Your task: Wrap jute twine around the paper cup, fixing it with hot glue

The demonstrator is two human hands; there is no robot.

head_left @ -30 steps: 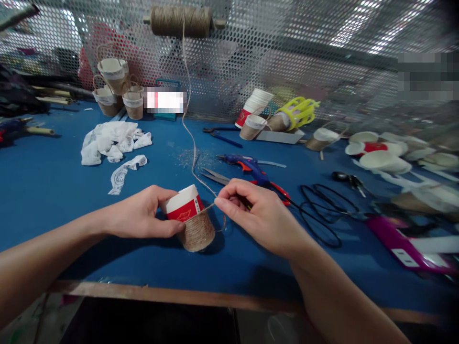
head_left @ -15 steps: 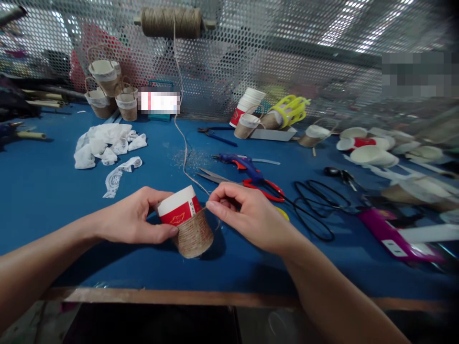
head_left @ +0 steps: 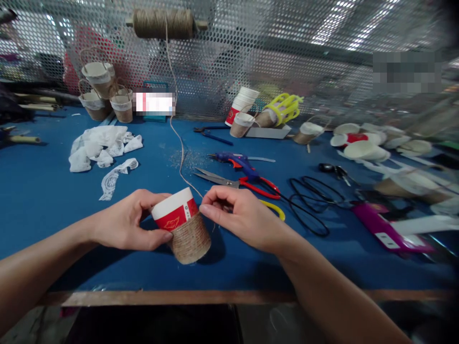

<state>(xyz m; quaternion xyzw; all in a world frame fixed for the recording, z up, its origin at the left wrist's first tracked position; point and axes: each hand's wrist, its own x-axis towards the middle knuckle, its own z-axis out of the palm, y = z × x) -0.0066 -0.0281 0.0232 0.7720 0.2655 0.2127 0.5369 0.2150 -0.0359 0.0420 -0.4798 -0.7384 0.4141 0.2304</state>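
1. Holding the paper cup [head_left: 172,220] in the left hand [head_left: 134,224]; we see thumb on the near side, other fingers behind it, clamped around the cup's wall.
2. We mark the cup as tilted, just left of the right-hand pinch. Twine coils [head_left: 191,241] cover its near end; the red print and white band next to the left grip are bare.
3. Right hand [head_left: 234,212]: thumb and forefinger pressed together, pinching the twine [head_left: 181,148] right beside the cup.
4. From that pinch we trace the twine up and away to the spool [head_left: 163,24], well beyond both hands.
5. Just past the right-hand grip we log scissors [head_left: 222,181] with red handles, then a blue glue gun [head_left: 234,161], and pliers [head_left: 215,135] farther off.
6. A yellow handle [head_left: 276,209] shows partly behind the right hand; we can't tell what it belongs to.
7. Beyond the left grip we note a lace strip [head_left: 116,177], a heap of lace [head_left: 103,143], and three small baskets [head_left: 96,91] farther back.
8. Right of the right-hand grip: black cable [head_left: 304,196], keys [head_left: 335,171], purple object [head_left: 389,227].
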